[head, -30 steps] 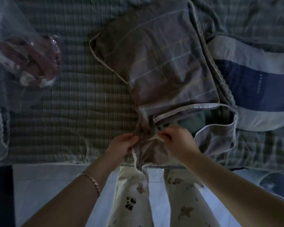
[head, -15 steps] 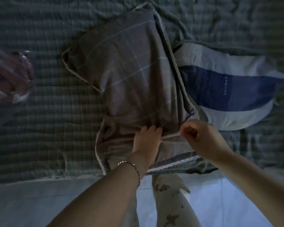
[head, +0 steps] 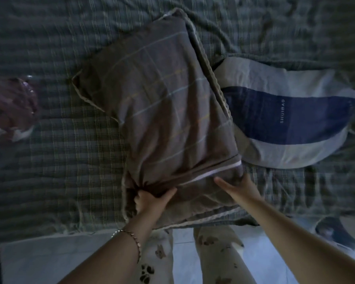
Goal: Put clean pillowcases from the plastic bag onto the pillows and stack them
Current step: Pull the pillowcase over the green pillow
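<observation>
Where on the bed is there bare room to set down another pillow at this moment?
Bare green checked bedsheet lies between the clear plastic bag and the brown checked pillow, and beyond that pillow's far end. The right is crowded: the blue-and-white striped pillow butts against it.

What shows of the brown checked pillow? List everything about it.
The brown checked pillow is a plump rectangle in a soft woven case with thin pale grid lines and a light corded edge. A white-lined flap closes its near end. It lies slanted on the plaid bed cover, its right edge overlapping the blue striped pillow. The left hand grips bunched cloth at its near left corner; the right hand touches its near right corner.
</observation>
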{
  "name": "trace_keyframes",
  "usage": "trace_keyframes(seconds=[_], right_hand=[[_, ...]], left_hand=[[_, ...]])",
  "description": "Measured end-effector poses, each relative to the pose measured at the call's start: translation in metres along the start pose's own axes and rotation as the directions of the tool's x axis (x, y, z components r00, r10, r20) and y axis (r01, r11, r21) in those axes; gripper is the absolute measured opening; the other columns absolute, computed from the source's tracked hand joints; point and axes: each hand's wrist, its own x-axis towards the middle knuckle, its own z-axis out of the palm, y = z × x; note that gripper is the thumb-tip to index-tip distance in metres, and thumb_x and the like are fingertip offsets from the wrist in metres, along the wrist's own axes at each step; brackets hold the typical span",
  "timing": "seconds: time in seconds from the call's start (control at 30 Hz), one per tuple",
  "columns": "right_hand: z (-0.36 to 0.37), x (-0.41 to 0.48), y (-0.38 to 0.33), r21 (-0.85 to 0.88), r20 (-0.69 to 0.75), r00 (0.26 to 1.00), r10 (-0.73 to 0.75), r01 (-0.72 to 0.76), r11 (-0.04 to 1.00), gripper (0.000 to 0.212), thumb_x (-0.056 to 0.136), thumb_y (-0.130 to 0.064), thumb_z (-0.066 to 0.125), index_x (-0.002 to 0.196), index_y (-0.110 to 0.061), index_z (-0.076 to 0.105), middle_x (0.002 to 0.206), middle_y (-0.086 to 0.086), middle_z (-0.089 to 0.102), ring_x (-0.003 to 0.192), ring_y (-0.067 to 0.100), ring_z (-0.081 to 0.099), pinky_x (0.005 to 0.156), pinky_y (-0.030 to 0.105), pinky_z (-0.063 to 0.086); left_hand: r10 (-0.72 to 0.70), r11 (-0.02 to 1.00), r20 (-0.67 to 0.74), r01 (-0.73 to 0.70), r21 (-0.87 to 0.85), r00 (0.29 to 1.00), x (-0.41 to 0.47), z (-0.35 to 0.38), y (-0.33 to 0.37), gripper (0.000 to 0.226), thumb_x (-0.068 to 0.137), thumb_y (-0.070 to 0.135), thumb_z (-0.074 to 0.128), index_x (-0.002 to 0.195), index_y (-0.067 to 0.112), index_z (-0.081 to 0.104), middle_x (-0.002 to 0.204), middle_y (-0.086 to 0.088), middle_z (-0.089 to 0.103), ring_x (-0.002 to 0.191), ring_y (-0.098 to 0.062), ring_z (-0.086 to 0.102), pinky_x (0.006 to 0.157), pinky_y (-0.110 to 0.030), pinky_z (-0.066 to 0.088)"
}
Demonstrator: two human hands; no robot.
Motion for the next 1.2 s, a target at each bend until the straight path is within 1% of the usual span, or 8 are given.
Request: trace_keyframes(seconds=[0.13,0.27,0.4,0.57,0.7,0.83,0.93,1.2], right_hand=[[0.015,-0.015,-0.032,-0.041,0.031,0.998,-0.063,0.064,0.997,0.070,0.080,-0.036,0.070,0.135,-0.003,0.041,0.130,0.015,0.053,0.115,0.031,0.052,0.087,0.033,0.043],[0.015,-0.059,-0.068,-0.086,-0.054,0.976,-0.213,0.208,0.974,0.041,0.084,-0.019,0.066,0.116,0.003,0.053,0.111,0.015,0.060,0.084,0.019,0.050,0.074,0.029,0.042],[0.000,-0.135,-0.111,-0.090,-0.176,0.901,-0.396,0.386,0.918,0.032,0.081,-0.014,0.067,0.109,-0.006,0.054,0.077,-0.007,0.049,0.073,0.009,0.046,0.062,0.022,0.040],[-0.004,-0.236,-0.151,-0.171,-0.229,0.730,-0.644,0.621,0.765,0.019,0.079,-0.013,0.070,0.089,-0.012,0.054,0.073,-0.011,0.050,0.079,0.015,0.053,0.069,0.024,0.042],[0.003,-0.332,-0.174,-0.270,-0.236,0.568,-0.788,0.741,0.615,0.014,0.082,-0.015,0.067,0.084,-0.010,0.055,0.079,-0.003,0.055,0.085,0.019,0.055,0.069,0.021,0.038],[0.015,-0.411,-0.178,-0.374,-0.211,0.417,-0.884,0.801,0.467,0.016,0.083,-0.016,0.064,0.083,-0.009,0.050,0.088,0.005,0.056,0.093,0.025,0.056,0.074,0.028,0.042],[0.034,-0.465,-0.169,-0.415,-0.118,0.329,-0.937,0.841,0.348,0.023,0.085,-0.017,0.061,0.101,-0.002,0.058,0.094,0.009,0.059,0.092,0.025,0.057,0.078,0.031,0.046],[0.126,-0.564,-0.144,-0.344,-0.036,0.162,-0.986,0.924,0.165,0.018,0.083,-0.015,0.063,0.072,-0.009,0.050,0.069,0.002,0.054,0.073,0.025,0.057,0.063,0.034,0.046]], left_hand=[[-0.031,0.986,0.188,0.061,-0.156,0.982,0.000,0.004,0.008,0.089,0.062,0.039,0.082,0.132,-0.001,0.044,0.127,-0.017,0.054,0.104,-0.029,0.057,0.087,-0.032,0.047],[-0.089,0.961,0.227,0.144,-0.236,0.970,-0.012,-0.036,0.030,0.046,0.071,0.012,0.069,0.113,-0.005,0.059,0.110,-0.022,0.062,0.097,-0.034,0.060,0.078,-0.033,0.050],[0.108,0.932,0.198,-0.029,-0.361,0.974,-0.059,-0.105,0.055,0.049,0.039,0.010,0.053,0.086,0.000,0.065,0.094,-0.025,0.065,0.088,-0.036,0.064,0.079,-0.045,0.053],[0.366,0.805,-0.044,-0.340,-0.486,0.930,-0.137,-0.205,0.059,0.013,0.065,-0.005,0.054,0.073,0.002,0.061,0.072,-0.016,0.058,0.069,-0.028,0.058,0.054,-0.026,0.041],[0.522,0.633,-0.301,-0.599,-0.491,0.798,-0.205,-0.272,0.038,0.017,0.069,-0.010,0.057,0.065,0.006,0.056,0.057,-0.003,0.053,0.057,-0.016,0.052,0.037,-0.014,0.036],[0.611,0.507,-0.474,-0.773,-0.381,0.634,-0.261,-0.317,-0.003,0.025,0.070,-0.005,0.062,0.084,0.016,0.062,0.077,-0.002,0.062,0.079,-0.018,0.059,0.067,-0.022,0.043],[0.608,0.447,-0.598,-0.848,-0.285,0.522,-0.293,-0.348,-0.056,0.026,0.071,-0.001,0.061,0.086,0.020,0.063,0.078,0.005,0.061,0.076,-0.011,0.058,0.064,-0.015,0.042],[0.495,0.516,-0.809,-0.856,-0.019,0.316,-0.332,-0.437,-0.184,0.023,0.065,0.018,0.054,0.084,0.017,0.067,0.085,-0.001,0.069,0.086,-0.022,0.062,0.067,-0.022,0.038]])
